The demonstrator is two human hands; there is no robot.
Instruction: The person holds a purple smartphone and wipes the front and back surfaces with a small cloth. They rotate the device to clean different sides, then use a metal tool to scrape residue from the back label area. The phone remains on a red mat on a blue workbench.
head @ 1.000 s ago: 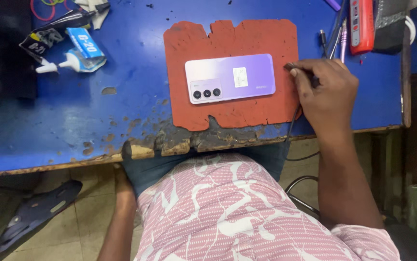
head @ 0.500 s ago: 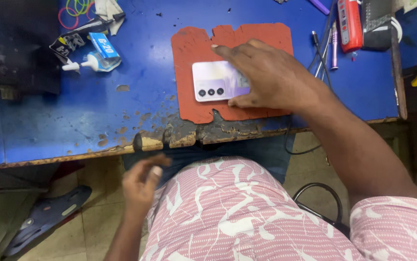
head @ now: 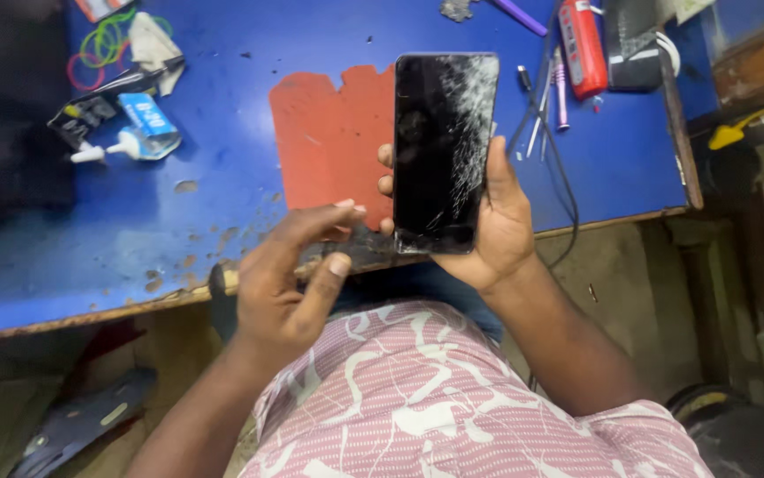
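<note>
Landmark: red mat point(head: 329, 146) on the blue bench point(head: 222, 204).

Right hand point(head: 497, 226) holds a phone point(head: 442, 150) above the mat's right edge, lifted off the bench, screen side toward the camera. Fingers point(head: 386, 184) wrap round the phone's left edge, thumb lies along the right edge, heel of the palm under the lower end. Judged reason for the hold: gripping by the edges keeps the glass face unobstructed for inspection.

Left hand point(head: 289, 274) hovers just below the mat's lower edge, near the phone's lower left corner. It holds nothing; fingers are loosely curled, forefinger and thumb extended toward the phone but not touching it.

Phone appearance: dark, unlit screen. Dense web of cracks over the upper right, with lines running down the right half. Lower left corner looks chipped. Left half largely unbroken, with faint reflections.

Around the mat: small white tube point(head: 125, 142) and coloured rubber bands point(head: 103, 44) well to its left; red tool point(head: 583, 44), thin metal tools point(head: 545, 102) and black cable point(head: 563, 190) to its right.
</note>
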